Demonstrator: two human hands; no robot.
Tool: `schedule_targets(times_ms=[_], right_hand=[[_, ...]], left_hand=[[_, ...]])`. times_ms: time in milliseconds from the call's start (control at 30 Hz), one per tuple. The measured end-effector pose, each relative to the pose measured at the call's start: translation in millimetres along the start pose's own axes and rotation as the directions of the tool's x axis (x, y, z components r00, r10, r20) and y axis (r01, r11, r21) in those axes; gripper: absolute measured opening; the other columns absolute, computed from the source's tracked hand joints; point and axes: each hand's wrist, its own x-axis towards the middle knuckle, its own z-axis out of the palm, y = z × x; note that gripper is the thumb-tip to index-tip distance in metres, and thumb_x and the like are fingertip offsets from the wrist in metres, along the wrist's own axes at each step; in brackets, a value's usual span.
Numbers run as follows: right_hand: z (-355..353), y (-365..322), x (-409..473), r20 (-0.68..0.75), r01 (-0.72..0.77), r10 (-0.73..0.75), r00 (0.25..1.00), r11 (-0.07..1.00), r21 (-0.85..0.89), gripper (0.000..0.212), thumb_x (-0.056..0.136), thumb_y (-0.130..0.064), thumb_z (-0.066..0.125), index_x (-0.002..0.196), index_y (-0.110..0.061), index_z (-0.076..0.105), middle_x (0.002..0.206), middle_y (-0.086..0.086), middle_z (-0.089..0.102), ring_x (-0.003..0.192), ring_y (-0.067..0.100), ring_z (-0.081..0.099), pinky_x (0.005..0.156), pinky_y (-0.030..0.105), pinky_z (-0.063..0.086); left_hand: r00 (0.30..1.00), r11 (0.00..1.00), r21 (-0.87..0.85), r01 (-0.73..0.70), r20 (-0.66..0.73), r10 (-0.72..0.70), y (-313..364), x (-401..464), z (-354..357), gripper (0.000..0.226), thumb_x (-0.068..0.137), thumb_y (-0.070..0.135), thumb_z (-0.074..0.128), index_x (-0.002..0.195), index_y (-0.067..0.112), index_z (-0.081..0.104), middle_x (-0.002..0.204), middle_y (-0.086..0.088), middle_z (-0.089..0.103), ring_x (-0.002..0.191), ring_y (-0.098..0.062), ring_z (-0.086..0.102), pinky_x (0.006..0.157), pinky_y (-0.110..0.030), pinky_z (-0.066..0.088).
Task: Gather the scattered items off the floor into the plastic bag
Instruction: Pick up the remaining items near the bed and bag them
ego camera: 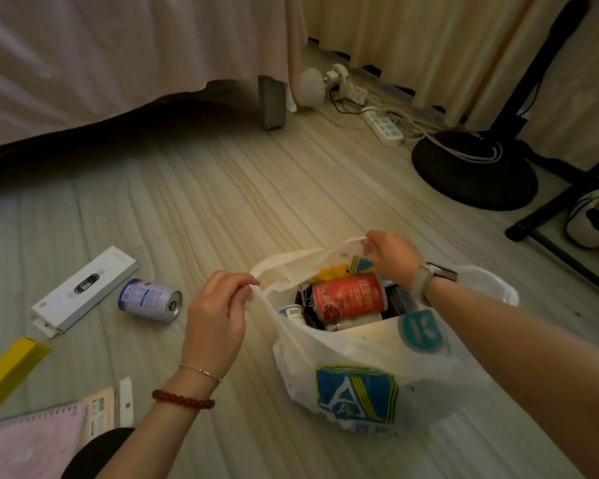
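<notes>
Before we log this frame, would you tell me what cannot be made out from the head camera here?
- Lower contents of the plastic bag: hidden by its wall and the red can on top.
- Yellow box and pink notebook: cut off by the left and bottom edges.
- Blue-and-white can label: too small to read.
- Space under the bed: in shadow.
- Left hand and right hand cover the bag handles they pinch.

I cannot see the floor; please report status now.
Both hands hold plastic bag open. Red can inside. Blue can, white box on floor. Nothing blocking.
</notes>
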Motion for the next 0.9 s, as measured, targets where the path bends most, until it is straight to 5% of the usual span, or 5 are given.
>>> schedule_targets(times_ms=[167,300,400,533,900], right_hand=[[-45,11,-26,-0.240,-0.006,0.036,0.970,0.992,0.123,0.024,0.095,-0.022,0.037,0.088,-0.010,0.057,0.085,0.015,0.062,0.076,0.032,0.054,0.064,0.035,0.041],[-9,6,-84,0.038,0.070,-0.073,0.997,0.995,0.069,0.015,0.094,-0.031,0.040,0.088,-0.022,0.051,0.081,-0.004,0.055,0.069,0.014,0.054,0.062,0.023,0.042],[-11,5,-91,-0.209,0.047,0.015,0.978,0.956,0.289,0.016,0.094,-0.022,0.042,0.087,-0.014,0.055,0.074,0.000,0.055,0.060,0.010,0.050,0.056,0.025,0.040],[6,-8,-104,0.076,0.196,-0.197,0.977,0.980,0.020,0.023,0.096,-0.030,0.039,0.093,-0.013,0.055,0.086,0.003,0.064,0.074,0.023,0.060,0.065,0.032,0.049],[-24,31,-58,-0.313,-0.016,0.012,0.950,1.000,-0.009,0.028,0.097,-0.029,0.035,0.097,-0.011,0.057,0.062,0.001,0.050,0.055,0.019,0.046,0.048,0.026,0.031]], left_hand=[[0.983,0.979,0.096,-0.181,-0.002,0.182,30,7,-4,0.023,0.089,0.013,0.045,0.087,0.004,0.067,0.082,-0.004,0.061,0.079,-0.009,0.053,0.076,-0.012,0.040],[0.978,0.978,0.070,-0.199,0.074,0.194,28,-11,0,0.022,0.090,0.014,0.045,0.090,0.008,0.066,0.084,-0.003,0.062,0.079,-0.008,0.055,0.071,-0.016,0.043],[0.975,0.974,0.107,-0.200,0.121,0.187,15,-22,-1,0.022,0.090,0.016,0.046,0.090,0.008,0.067,0.084,-0.003,0.062,0.081,-0.011,0.056,0.074,-0.018,0.043],[0.976,0.969,0.186,-0.164,0.176,0.131,3,-33,8,0.024,0.087,0.023,0.049,0.086,0.009,0.068,0.096,-0.009,0.062,0.092,-0.019,0.053,0.081,-0.021,0.040],[0.993,0.991,0.131,-0.033,0.118,0.017,-1,-17,1,0.023,0.086,0.017,0.049,0.082,0.002,0.066,0.080,-0.007,0.066,0.076,-0.010,0.053,0.072,-0.018,0.039]])
